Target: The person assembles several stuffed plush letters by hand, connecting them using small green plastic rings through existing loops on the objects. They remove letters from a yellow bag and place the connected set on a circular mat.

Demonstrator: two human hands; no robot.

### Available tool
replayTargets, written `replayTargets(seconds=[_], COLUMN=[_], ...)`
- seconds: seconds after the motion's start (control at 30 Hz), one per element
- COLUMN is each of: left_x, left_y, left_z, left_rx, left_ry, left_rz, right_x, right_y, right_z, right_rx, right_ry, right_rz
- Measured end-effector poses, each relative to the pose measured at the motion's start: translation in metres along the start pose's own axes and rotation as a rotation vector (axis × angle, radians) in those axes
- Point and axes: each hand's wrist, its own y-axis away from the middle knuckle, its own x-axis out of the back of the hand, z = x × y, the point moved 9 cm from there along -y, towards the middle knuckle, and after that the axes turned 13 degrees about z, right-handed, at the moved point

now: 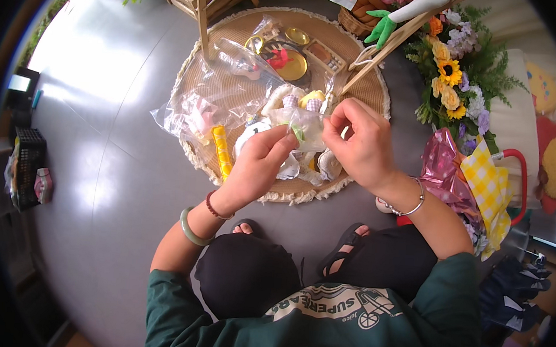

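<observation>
I see grey floor (118, 176) spreading wide left of the fringed round mat (374, 84); above that mat, the left hand (263, 157) pinches a small clear bag (313, 136), the right hand (364, 140) pinching its right edge; flowers (451, 73) crowd the mat's right.

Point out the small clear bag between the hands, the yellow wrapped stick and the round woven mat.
Small clear bag (314, 130): head view, its translucent side.
Yellow wrapped stick (221, 152): head view, middle of its length.
Round woven mat (239, 28): head view, bare weave near the top fringe.
</observation>
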Motion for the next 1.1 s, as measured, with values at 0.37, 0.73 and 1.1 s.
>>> replayTargets(seconds=[0.37,0.73,1.1], left_x=[-0.036,0.037,-0.006], left_y=[0.025,-0.036,-0.022], left_z=[0.065,-0.035,-0.005], left_rx=[-0.627,0.091,-0.083], left_ry=[-0.306,0.267,0.434], left_rz=[-0.188,0.092,-0.338], right_x=[-0.042,-0.024,-0.003], right_y=[0.016,0.003,-0.007], right_z=[0.017,0.023,0.002], right_rx=[-0.22,-0.387,0.117], right_ry=[-0.22,-0.685,-0.367], right_rz=[-0.376,-0.263,-0.263])
